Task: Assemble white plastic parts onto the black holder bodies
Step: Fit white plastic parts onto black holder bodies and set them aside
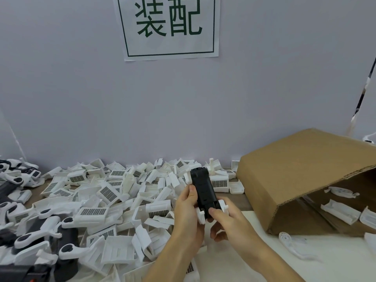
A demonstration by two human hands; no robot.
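A black holder body [202,186] stands lengthwise above the table, held between both hands. My left hand [188,212] grips its left side, thumb on the top face. My right hand [227,218] holds the near end, thumb pressing on the black body where a white plastic part [222,204] sits around it; a white tab [201,215] sticks out at the lower left. A large heap of loose white plastic parts [114,200] with grid panels covers the table to the left and behind.
A cardboard box [301,171] lies on its side at the right, with white parts [340,212] inside its mouth. Assembled black-and-white holders [46,235] pile up at the far left. A white ring-shaped piece [284,239] lies on the white sheet near the box. A wall with a paper sign [168,27] stands behind.
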